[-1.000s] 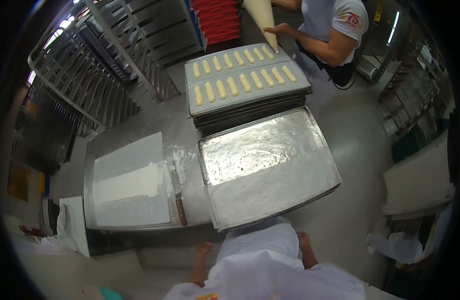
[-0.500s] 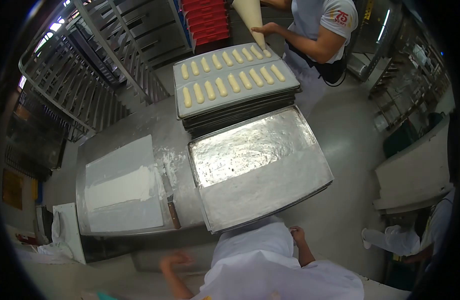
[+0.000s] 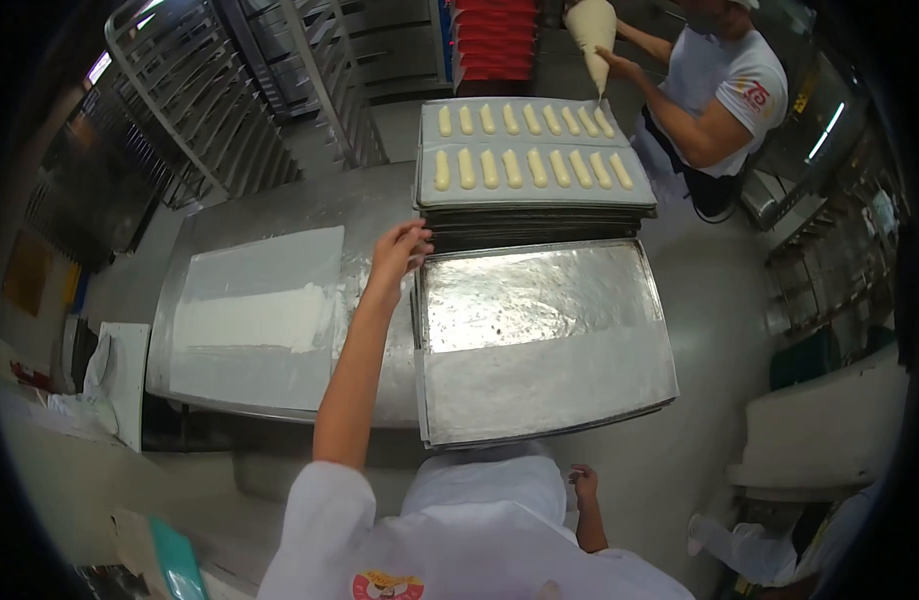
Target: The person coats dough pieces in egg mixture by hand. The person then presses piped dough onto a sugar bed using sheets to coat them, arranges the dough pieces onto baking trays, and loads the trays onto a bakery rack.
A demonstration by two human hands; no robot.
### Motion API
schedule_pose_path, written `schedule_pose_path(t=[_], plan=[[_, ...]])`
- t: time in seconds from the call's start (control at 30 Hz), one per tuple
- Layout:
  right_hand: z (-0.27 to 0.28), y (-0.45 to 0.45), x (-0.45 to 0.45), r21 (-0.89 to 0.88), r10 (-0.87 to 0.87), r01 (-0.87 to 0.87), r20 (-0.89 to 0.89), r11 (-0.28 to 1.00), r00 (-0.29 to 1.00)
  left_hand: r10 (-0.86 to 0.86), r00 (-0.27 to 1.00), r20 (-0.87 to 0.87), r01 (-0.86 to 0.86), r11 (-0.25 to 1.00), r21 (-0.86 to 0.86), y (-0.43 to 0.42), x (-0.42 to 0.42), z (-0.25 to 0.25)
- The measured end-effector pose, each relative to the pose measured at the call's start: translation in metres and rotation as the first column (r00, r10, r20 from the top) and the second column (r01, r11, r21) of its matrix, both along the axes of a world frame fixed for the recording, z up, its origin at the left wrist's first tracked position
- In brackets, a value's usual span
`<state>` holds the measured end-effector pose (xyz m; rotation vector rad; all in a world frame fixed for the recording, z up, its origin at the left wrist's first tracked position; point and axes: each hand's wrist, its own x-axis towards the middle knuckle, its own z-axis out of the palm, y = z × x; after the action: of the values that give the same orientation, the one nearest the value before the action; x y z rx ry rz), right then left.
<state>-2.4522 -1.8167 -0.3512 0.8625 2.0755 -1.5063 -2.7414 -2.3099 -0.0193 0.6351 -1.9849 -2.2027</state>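
My left hand (image 3: pixel 402 254) reaches forward with empty, slightly bent fingers apart. It is beside the near left corner of a tray stack (image 3: pixel 540 215) and the far left corner of the nearer metal baking tray (image 3: pixel 540 292); I cannot tell whether it touches either. A pale paper sheet (image 3: pixel 550 385) covers the near half of that tray. My right hand (image 3: pixel 583 482) hangs low at my side, open and holding nothing visible. On the top tray of the far stack lie two rows of piped batter fingers (image 3: pixel 512 168). A co-worker's hands hold a piping bag (image 3: pixel 593 45) over its far right corner.
On the steel table (image 3: pixel 270 205) at left lies a paper sheet (image 3: pixel 270 255) with a white powdery layer (image 3: pixel 255 318). Rack trolleys (image 3: pixel 195 100) and stacked red crates (image 3: pixel 493 40) stand behind. Another person (image 3: pixel 755 550) is at lower right.
My left hand has swung up and forward from beside my body to the tray corner. The co-worker has finished the last strip in the far row and lifted the bag. My view has shifted.
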Motion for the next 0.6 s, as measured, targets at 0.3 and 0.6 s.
schedule_pose_path(t=[0.3,0.6], plan=[[0.045,0.025,-0.021,0.136,-0.271,0.314,-0.265,0.94,0.925,-0.083,0.964,0.252,0.038,0.983,0.177,-0.036,-0.078,-0.023],[0.269,-0.034,-0.17,0.408,-0.01,0.482,-0.755,0.776,0.656,0.013,0.921,0.39,-0.129,0.954,0.272,-0.036,-0.101,-0.018]])
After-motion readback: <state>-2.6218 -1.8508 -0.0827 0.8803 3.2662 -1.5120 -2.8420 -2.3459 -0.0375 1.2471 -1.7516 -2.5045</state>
